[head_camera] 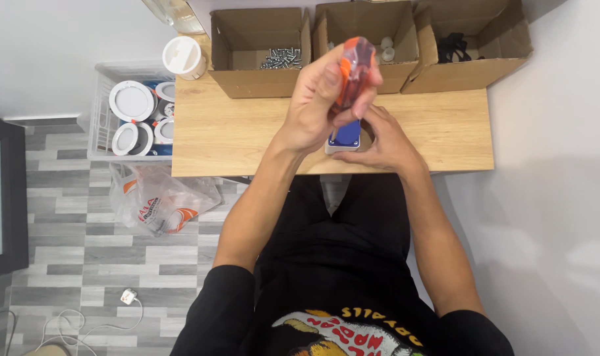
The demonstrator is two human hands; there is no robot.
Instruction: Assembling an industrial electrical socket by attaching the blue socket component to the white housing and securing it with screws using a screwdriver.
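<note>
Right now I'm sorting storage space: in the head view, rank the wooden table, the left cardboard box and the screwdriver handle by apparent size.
1. wooden table
2. left cardboard box
3. screwdriver handle, though it is nearer the camera, so looks enlarged.

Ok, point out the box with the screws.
Head view: the cardboard box of screws is leftmost of three at the table's far edge, beside the white round fitting.
</note>
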